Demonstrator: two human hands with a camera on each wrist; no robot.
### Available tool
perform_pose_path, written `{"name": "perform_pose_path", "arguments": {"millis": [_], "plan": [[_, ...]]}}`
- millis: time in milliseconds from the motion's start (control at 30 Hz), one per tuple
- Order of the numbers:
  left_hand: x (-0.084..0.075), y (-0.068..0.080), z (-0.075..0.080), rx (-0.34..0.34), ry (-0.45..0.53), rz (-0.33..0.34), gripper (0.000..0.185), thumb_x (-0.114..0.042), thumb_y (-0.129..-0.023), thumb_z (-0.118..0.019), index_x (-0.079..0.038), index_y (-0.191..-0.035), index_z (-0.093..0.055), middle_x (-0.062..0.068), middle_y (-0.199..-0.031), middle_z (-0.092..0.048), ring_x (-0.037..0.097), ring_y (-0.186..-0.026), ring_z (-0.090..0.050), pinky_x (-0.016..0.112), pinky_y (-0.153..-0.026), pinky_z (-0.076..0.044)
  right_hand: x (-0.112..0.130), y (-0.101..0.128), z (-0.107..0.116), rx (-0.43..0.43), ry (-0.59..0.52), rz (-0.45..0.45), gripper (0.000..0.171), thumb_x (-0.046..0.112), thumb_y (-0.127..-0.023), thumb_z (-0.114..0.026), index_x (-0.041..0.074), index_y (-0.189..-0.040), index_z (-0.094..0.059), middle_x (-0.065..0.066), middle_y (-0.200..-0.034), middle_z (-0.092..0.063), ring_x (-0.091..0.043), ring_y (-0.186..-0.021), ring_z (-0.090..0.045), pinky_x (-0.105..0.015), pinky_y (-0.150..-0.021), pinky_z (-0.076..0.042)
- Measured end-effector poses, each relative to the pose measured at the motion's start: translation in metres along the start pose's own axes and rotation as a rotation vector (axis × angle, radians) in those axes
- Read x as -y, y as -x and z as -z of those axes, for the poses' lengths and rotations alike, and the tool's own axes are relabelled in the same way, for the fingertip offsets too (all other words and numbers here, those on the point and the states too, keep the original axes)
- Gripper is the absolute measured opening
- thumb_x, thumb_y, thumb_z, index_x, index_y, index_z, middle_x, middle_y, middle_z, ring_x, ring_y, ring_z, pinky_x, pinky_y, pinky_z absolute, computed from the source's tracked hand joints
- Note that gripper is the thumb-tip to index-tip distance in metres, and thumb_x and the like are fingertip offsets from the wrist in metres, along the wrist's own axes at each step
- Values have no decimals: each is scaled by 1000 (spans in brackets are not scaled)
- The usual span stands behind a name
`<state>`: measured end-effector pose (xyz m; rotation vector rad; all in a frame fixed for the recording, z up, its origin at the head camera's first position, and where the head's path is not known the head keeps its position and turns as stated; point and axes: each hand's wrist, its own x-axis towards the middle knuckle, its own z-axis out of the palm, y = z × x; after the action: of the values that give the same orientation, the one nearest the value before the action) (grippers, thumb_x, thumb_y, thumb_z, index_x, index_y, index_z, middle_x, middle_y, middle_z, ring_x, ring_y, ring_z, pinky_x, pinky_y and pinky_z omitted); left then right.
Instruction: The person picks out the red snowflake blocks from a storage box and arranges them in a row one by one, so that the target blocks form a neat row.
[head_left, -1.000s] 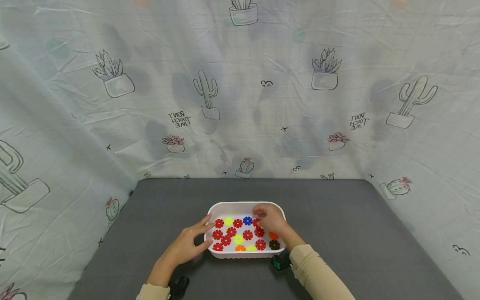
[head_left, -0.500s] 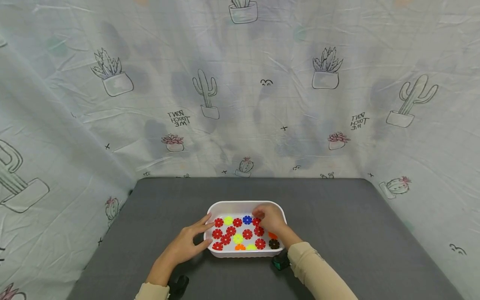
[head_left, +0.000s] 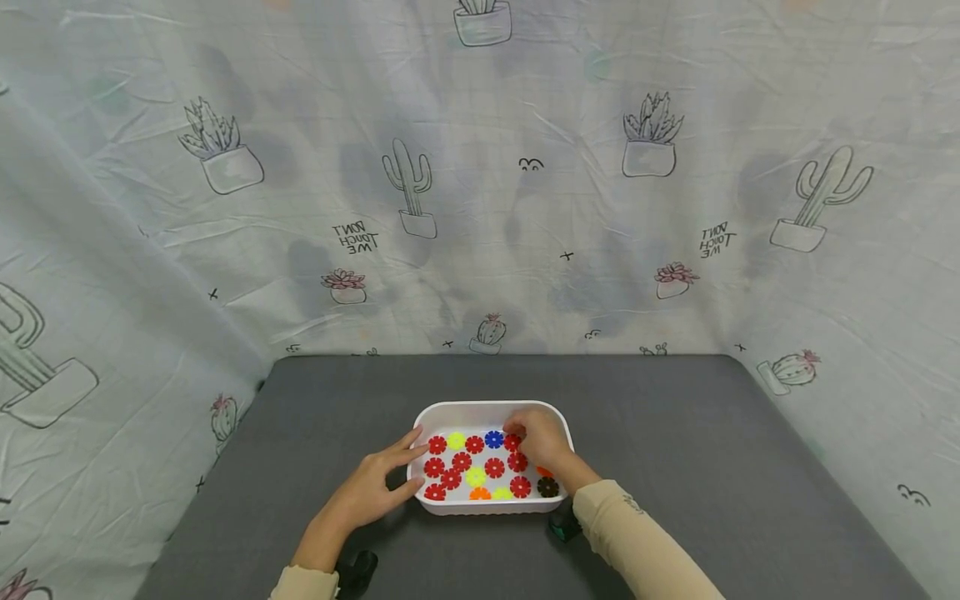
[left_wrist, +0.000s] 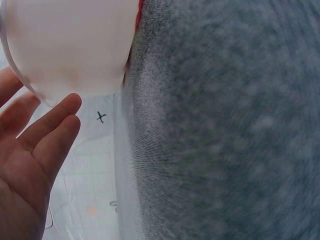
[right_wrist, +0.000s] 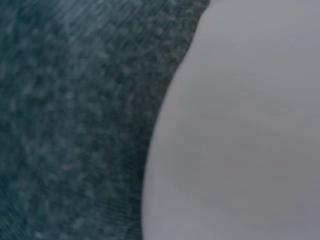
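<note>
A white rounded-rectangular plastic tray [head_left: 450, 412] is sitting on a dark grey felt-covered table [head_left: 675, 450], low in the middle of the head view. Flat flower-shaped plastic discs are lying across its floor: mostly red ones [head_left: 494, 467], with a blue one [head_left: 492, 438] near the far wall, yellow-green ones [head_left: 456, 441], an orange one [head_left: 480, 493] by the near wall and a dark brown one [head_left: 548, 487] in the lower right corner.

The left hand [head_left: 372, 486] is resting against the tray's left wall from outside, fingers fairly straight and relaxed, holding nothing; in the left wrist view the fingertips [left_wrist: 62, 107] are lying just at the tray's white wall [left_wrist: 70, 45].

The right hand [head_left: 542, 439] is reaching into the right part of the tray, its fingers curled down over the discs near the far right corner. Whether it is pinching a disc or only touching one cannot be told, since the hand is covering its own fingertips. The right wrist view is showing only blurred white tray wall [right_wrist: 240, 130] beside grey felt [right_wrist: 75, 110].

A pale cloth printed with cacti [head_left: 480, 183] is hanging behind and beside the table.
</note>
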<state>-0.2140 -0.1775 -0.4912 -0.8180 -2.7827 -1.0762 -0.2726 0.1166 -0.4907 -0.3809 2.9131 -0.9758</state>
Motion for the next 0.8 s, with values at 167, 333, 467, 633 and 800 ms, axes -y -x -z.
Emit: {"name": "perform_pose_path", "arguments": {"millis": [167,333,467,633,800], "plan": [[0,0,0,-4,-5,-6,49,-31,-88,-65,-10,-131,-58,6,-149,-40,28,-131,-45,55,-99,-42,0,0,-2,-6,41,15,33,-16,-74,-64,7,-96,-73,-4,-95,-69,-20,-90,-61,-39,-88,-53],[0,1,-1,-3,-7,-6,50,-33,-88,-64,-10,-132,-58,7,-149,-40,28,-132,-45,55,-99,-42,2,1,-3,-3,76,19,30,-13,-76,-65,8,-96,-73,-4,-96,-69,-20,-90,-60,-39,-89,-53],[0,2,-1,3,-16,0,50,-34,-89,-63,-10,-132,-57,7,-149,-40,29,-131,-45,56,-99,-42,4,3,-4,5,92,5,28,-10,-76,-67,8,-97,-73,-5,-98,-68,-21,-92,-58,-38,-90,-53],[-1,2,-1,3,-14,9,50,-34,-89,-63,-10,-132,-57,7,-149,-40,29,-132,-45,56,-99,-42,6,5,-4,7,128,10,29,-11,-76,-68,8,-97,-73,-6,-101,-65,-22,-93,-56,-38,-91,-52],[-2,3,-2,-2,-23,5,50,-33,-89,-64,-10,-132,-57,8,-149,-40,30,-131,-45,56,-99,-42,6,7,-6,-9,151,24,26,-9,-77,-68,8,-96,-72,-7,-100,-61,-22,-92,-55,-39,-91,-51]]}}
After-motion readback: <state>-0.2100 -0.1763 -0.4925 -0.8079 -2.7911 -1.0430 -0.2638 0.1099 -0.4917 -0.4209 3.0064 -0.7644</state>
